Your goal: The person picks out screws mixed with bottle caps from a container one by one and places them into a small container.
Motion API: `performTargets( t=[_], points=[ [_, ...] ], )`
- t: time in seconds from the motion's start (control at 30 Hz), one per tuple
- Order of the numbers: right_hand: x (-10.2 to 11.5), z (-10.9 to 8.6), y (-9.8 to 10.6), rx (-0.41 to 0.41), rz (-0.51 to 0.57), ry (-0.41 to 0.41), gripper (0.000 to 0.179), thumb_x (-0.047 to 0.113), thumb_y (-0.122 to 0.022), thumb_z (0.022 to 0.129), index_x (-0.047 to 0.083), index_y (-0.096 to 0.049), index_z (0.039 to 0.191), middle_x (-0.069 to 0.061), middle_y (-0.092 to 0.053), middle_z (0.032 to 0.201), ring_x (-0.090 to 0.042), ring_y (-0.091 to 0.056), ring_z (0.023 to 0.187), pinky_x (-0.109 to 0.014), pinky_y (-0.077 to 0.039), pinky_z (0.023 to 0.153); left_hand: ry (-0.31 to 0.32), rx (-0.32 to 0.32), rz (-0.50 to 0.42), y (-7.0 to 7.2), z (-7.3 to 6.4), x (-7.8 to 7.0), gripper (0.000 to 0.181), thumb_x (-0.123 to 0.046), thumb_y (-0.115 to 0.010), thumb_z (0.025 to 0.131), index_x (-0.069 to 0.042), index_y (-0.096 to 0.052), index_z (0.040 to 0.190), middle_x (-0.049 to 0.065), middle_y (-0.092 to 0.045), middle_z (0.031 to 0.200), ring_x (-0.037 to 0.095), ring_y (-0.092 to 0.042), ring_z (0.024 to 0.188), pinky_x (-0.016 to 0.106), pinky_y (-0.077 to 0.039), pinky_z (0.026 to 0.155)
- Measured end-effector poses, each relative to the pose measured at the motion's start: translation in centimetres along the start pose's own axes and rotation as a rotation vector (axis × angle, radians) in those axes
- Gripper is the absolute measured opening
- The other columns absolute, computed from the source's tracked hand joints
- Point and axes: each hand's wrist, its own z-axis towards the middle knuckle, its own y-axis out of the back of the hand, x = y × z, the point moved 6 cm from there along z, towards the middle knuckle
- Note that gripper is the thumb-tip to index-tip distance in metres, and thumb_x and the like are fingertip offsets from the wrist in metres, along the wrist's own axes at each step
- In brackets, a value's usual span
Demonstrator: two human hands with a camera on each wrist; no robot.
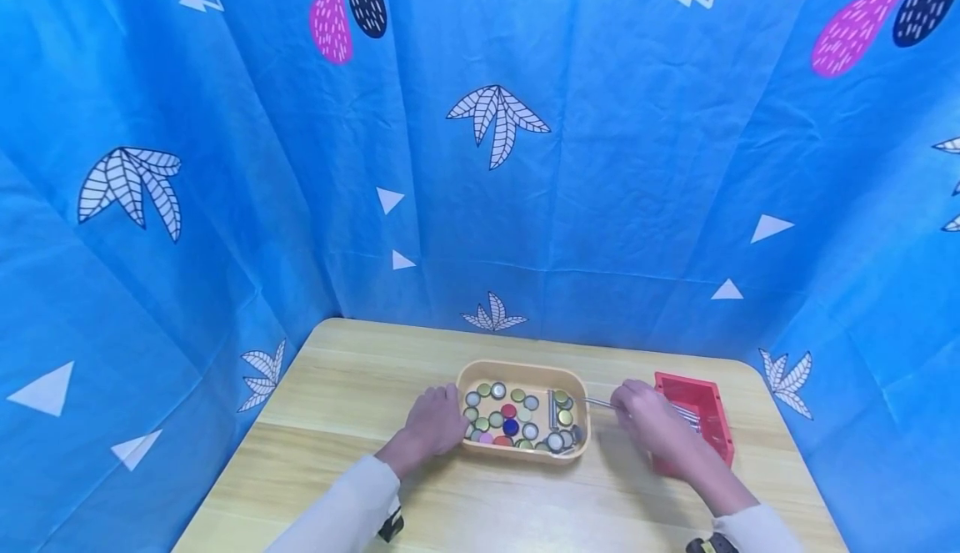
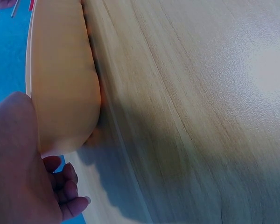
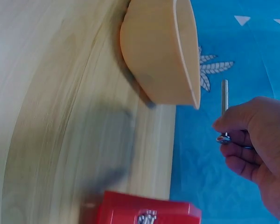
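A tan plastic tub (image 1: pixel 517 454) stands on the table with several bottle caps (image 1: pixel 510 427) lying in it, and thin metal pieces (image 1: pixel 552 409) lie at its right side. My left hand (image 1: pixel 435 421) grips the tub's left end, the thumb side at the rim and the other fingers curled below it. Between thumb and fingers of my right hand (image 3: pixel 266 144) is a long metal bolt (image 3: pixel 225 95), pinched near its head. Its shank points toward the tub's right rim in the head view. That hand is raised between the tub and a red box (image 1: pixel 716 428).
Several shiny metal bolts (image 1: pixel 688 416) lie inside the red box, right of the tub. The pale wooden table (image 1: pixel 337 386) carries both containers. A blue patterned curtain (image 1: pixel 600 203) hangs behind the table and along its sides.
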Motion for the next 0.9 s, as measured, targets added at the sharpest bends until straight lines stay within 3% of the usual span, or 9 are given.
performTargets(
  t=[0.13, 0.43, 0.6, 0.9],
  points=[
    [-1.3, -0.8, 0.6, 0.034, 0.004, -0.085, 0.018, -0.002, -0.082, 0.078, 0.012, -0.073, 0.086, 0.004, -0.064, 0.081, -0.012, -0.063, 0.078, -0.031, -0.059, 0.071, -0.005, 0.001, -0.004, 0.2, 0.0, -0.1, 0.036, -0.032, -0.059, 0.09, 0.001, -0.054, 0.105, 0.011, -0.054, 0.084, 0.023, -0.049, 0.075, 0.039, -0.045, 0.067],
    [-3.3, -2.6, 1.7, 0.048, -0.002, -0.142, 0.022, -0.001, -0.084, 0.075, 0.011, -0.072, 0.09, 0.004, -0.066, 0.083, -0.01, -0.059, 0.078, -0.028, -0.059, 0.069, -0.008, -0.006, -0.016, 0.1, 0.0, -0.1, 0.035, -0.031, -0.057, 0.088, 0.0, -0.054, 0.103, 0.009, -0.053, 0.084, 0.023, -0.048, 0.075, 0.038, -0.043, 0.067],
    [-4.5, -3.7, 2.1, 0.057, 0.013, -0.199, 0.021, 0.001, -0.085, 0.077, 0.009, -0.073, 0.091, 0.003, -0.066, 0.082, -0.011, -0.062, 0.078, -0.034, -0.061, 0.07, 0.002, -0.005, -0.032, -0.1, -0.1, 0.0, 0.036, -0.031, -0.058, 0.087, 0.0, -0.053, 0.104, 0.01, -0.053, 0.085, 0.024, -0.048, 0.076, 0.039, -0.043, 0.067],
    [-6.0, -5.1, 3.1, 0.017, -0.019, -0.205, 0.018, -0.004, -0.082, 0.075, 0.005, -0.074, 0.088, -0.001, -0.066, 0.079, -0.013, -0.063, 0.073, -0.035, -0.06, 0.064, 0.009, -0.011, -0.025, 0.0, -0.2, -0.1, 0.035, -0.03, -0.056, 0.087, 0.0, -0.052, 0.103, 0.011, -0.052, 0.085, 0.025, -0.047, 0.077, 0.04, -0.042, 0.068]
  ],
)
